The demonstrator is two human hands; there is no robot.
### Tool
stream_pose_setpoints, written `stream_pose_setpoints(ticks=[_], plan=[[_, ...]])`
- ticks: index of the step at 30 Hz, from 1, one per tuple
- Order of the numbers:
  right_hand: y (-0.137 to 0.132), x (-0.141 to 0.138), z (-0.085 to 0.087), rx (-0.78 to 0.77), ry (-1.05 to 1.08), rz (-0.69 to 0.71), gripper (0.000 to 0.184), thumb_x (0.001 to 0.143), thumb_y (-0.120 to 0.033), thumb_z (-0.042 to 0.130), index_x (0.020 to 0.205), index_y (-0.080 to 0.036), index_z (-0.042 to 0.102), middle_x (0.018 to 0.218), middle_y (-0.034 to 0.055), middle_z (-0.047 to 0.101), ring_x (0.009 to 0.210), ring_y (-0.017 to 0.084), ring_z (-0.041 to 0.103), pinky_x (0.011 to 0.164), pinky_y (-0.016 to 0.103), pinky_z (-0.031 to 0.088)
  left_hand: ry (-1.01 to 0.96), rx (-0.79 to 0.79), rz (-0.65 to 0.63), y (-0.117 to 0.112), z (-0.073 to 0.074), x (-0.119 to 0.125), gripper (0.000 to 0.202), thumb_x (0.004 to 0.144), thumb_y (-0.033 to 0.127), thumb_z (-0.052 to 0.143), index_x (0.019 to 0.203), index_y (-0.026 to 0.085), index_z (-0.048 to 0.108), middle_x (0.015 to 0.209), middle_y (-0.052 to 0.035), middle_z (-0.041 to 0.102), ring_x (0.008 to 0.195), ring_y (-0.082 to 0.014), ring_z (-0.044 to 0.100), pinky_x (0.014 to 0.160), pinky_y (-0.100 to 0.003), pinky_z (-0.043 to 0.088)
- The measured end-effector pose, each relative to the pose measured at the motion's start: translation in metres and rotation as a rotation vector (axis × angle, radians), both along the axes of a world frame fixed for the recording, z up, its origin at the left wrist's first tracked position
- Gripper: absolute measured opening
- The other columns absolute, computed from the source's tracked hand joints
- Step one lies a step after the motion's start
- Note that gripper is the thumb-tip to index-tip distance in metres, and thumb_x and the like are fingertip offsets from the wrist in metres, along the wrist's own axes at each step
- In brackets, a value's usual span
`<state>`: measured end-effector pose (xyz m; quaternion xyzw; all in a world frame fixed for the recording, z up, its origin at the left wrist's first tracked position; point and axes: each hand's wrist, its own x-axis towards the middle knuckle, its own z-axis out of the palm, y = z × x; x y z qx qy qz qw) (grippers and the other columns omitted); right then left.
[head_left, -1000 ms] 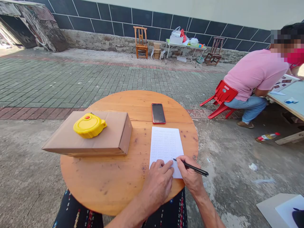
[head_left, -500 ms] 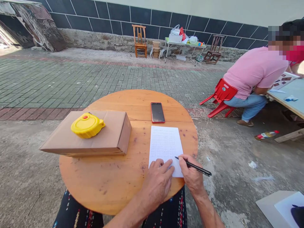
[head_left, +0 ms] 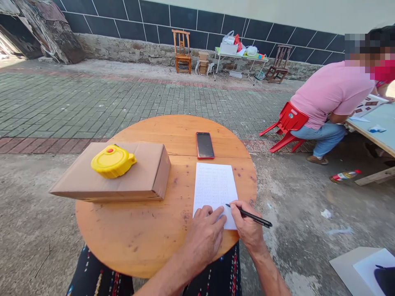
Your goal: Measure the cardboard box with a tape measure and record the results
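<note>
On my feed, a closed cardboard box (head_left: 132,176) sits at the left of the round wooden desk (head_left: 138,238), with a yellow case (head_left: 112,162) lying on top, both out of the hands' reach. Next comes the left hand (head_left: 205,234), its fingers slightly spread and resting on the near left part of the white sheet (head_left: 214,183), gripping nothing. The sheet lies right of centre, just nearer than the phone (head_left: 205,145). Rows of small marks, too fine for me to read, run from its far edge down towards the hands; I judge most of it filled, with a near strip, partly hidden, seemingly blank. At the right, the right hand (head_left: 249,226) has its fingers clamped on a black pen (head_left: 257,220), tip by the lowest rows; I can't tell whether it touches.
</note>
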<state>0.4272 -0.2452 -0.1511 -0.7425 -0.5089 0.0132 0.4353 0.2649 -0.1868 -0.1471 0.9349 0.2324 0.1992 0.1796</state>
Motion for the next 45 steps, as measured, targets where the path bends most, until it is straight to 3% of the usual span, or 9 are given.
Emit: stream_pose_setpoints(ticks=[4,12,20,24,35,45], plan=[[-0.001,0.001,-0.002,-0.006,0.028,-0.027,0.024,0.094,-0.032,0.055,0.078,-0.020,0.068,0.067,-0.0011,0.069,0.055,0.013,0.062,0.056,0.022,0.050,-0.007,-0.007,0.001,0.000,0.000,0.000,0.023,0.091,0.011,0.053,0.108,0.021,0.065,0.134,0.0010,0.064,0.096,-0.0248,0.052,0.080,-0.044,0.053],[0.001,-0.001,0.003,-0.005,-0.005,0.002,0.022,0.093,-0.029,0.055,0.077,-0.021,0.067,0.071,-0.0007,0.072,0.063,0.014,0.066,0.065,0.023,0.051,0.005,0.008,0.000,0.000,-0.001,-0.001,0.025,0.090,0.009,0.051,0.108,0.021,0.065,0.134,-0.0010,0.064,0.095,-0.0248,0.053,0.078,-0.043,0.053],[-0.005,0.001,-0.009,0.014,0.200,-0.119,0.027,0.094,-0.038,0.054,0.080,-0.020,0.067,0.058,-0.0018,0.063,0.047,0.014,0.054,0.047,0.024,0.044,-0.003,0.006,0.004,0.000,-0.002,-0.001,0.025,0.089,0.010,0.054,0.109,0.022,0.064,0.134,-0.0008,0.064,0.095,-0.0247,0.053,0.077,-0.043,0.051],[-0.006,-0.001,-0.014,0.035,0.181,-0.162,0.027,0.094,-0.039,0.054,0.083,-0.019,0.068,0.055,-0.0027,0.060,0.045,0.013,0.052,0.047,0.025,0.044,0.012,0.009,0.001,-0.001,-0.001,-0.002,0.026,0.090,0.011,0.054,0.111,0.022,0.064,0.134,-0.0021,0.064,0.095,-0.0239,0.053,0.078,-0.042,0.051],[-0.006,0.004,-0.006,0.023,0.035,-0.083,0.023,0.093,-0.034,0.054,0.080,-0.020,0.068,0.070,0.0006,0.070,0.060,0.015,0.063,0.061,0.026,0.051,0.038,0.049,-0.006,0.000,-0.002,0.000,0.025,0.091,0.011,0.053,0.111,0.021,0.063,0.137,-0.0005,0.063,0.096,-0.0246,0.052,0.077,-0.043,0.051],[-0.002,0.002,-0.003,0.014,0.027,-0.060,0.022,0.094,-0.031,0.054,0.079,-0.020,0.067,0.072,0.0009,0.071,0.060,0.015,0.064,0.060,0.025,0.052,0.042,0.034,0.001,-0.001,0.000,0.000,0.023,0.091,0.011,0.052,0.108,0.021,0.064,0.136,-0.0009,0.063,0.095,-0.0244,0.052,0.076,-0.043,0.050]])
